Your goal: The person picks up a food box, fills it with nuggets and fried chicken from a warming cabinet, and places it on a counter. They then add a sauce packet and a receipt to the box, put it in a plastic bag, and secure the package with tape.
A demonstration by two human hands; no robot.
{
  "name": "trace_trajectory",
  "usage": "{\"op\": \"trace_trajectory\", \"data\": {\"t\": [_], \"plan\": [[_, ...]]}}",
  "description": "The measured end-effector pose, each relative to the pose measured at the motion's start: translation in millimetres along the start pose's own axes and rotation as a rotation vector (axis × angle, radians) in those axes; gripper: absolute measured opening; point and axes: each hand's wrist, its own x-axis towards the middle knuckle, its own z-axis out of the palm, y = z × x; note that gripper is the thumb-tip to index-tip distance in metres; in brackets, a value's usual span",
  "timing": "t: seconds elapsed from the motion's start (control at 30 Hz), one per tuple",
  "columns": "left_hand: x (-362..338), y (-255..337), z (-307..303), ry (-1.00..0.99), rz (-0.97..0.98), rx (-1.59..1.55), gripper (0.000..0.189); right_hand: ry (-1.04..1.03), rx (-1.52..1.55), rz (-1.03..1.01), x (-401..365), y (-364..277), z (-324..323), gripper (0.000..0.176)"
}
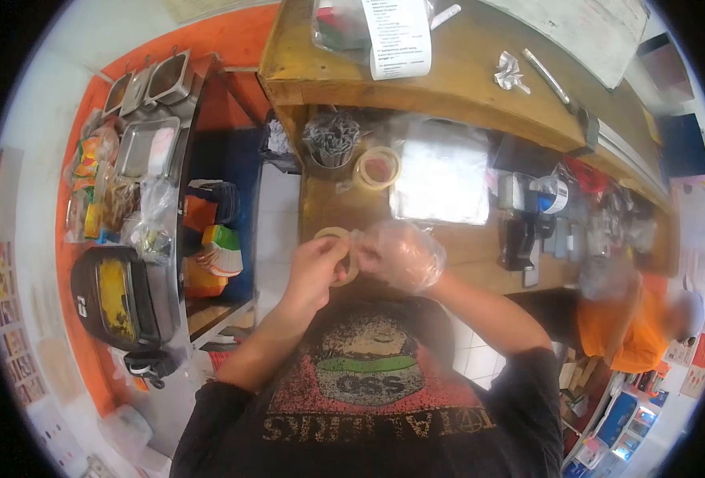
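Together, your left hand (316, 267) and gloved right hand (400, 255) gripped a tape roll (335, 233) between them, close to your chest, above the near edge of the wooden counter (472, 253).

Two tape rolls (336, 256) (378, 167); two hands (314, 267) (400, 255); one receipt (400, 36).

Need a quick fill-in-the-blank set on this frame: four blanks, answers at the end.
1. The tape roll is gripped by ____ hands.
2. The right hand wears a clear plastic ____.
3. The left hand has no covering; it is ____.
4. The other person, at the right edge, wears an ____ shirt.
Missing words: both; glove; bare; orange.
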Motion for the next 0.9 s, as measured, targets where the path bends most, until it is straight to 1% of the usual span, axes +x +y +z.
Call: {"op": "trace_trajectory", "data": {"t": [0.2, 0.3, 0.4, 0.5, 0.6, 0.7, 0.8, 0.9], "plan": [[3.1, -1.0, 2.1, 0.007, -0.062, -0.043, 0.018, -0.004, -0.005, -0.004, 1.7, 6.7, 9.2, 0.005], [11.3, -6.4, -0.5, 0.02, -0.089, 0.027, 0.017, -0.156, 0.067, 0.161, -5.2, 7.0, 7.9, 0.015], [26.9, -13.6, -6.6, 0.057, -0.102, 0.083, 0.019, -0.211, 0.168, 0.174, -18.5, 16.7, 17.1, 0.011], [33.6, -21.5, -13.1, 0.05, -0.146, 0.108, 0.023, -0.109, 0.302, 0.205, -29.4, 24.7, 27.9, 0.016], [36.5, -27.8, -19.9, 0.005, -0.156, 0.101, 0.027, 0.136, 0.321, 0.313, -36.7, 33.8, 40.6, 0.018], [35.4, -27.4, -21.3, -0.006, -0.16, 0.09, 0.028, 0.192, 0.439, 0.467, -44.9, 38.3, 47.6, 0.025], [35.7, -26.3, -20.4, 0.002, -0.164, 0.084, 0.028, 0.118, 0.406, 0.405, -40.9, 26.3, 36.9, 0.034], [37.7, -30.2, -20.4, -0.019, -0.159, 0.081, 0.028, -0.008, 0.392, 0.331, -40.9, 24.9, 46.2, 0.039]]}}
